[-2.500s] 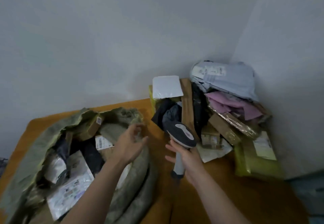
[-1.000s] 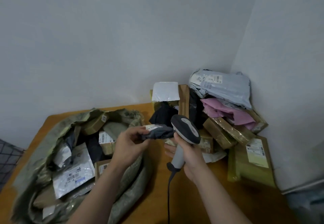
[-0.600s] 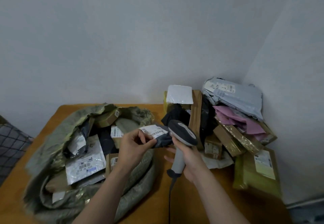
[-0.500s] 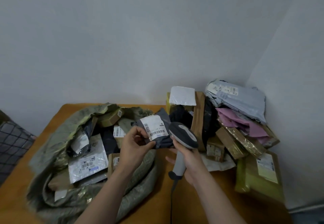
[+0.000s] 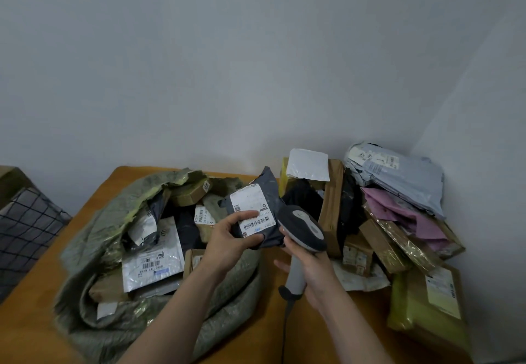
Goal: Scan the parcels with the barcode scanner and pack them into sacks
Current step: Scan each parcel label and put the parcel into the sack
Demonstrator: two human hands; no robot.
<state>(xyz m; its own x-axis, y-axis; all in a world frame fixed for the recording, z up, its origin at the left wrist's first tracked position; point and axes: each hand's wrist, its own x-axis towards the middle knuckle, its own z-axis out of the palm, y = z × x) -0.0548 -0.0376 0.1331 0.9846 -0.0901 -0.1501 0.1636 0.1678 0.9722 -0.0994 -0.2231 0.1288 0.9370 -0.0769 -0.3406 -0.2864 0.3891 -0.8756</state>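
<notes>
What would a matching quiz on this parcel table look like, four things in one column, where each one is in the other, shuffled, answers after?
Things
1. barcode scanner
2. dark grey mailer
3. green sack
4. pink mailer

Places
a. in the pile in the corner
b. held by the left hand
c. open on the table, parcels inside
d. gripped by the right hand

Pairs: 1-d, 2-b, 3-c, 4-a

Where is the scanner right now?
Head view, just right of centre: the scanner is gripped in the right hand, its head beside the grey parcel in the left hand, between the sack and the parcel pile.
</notes>
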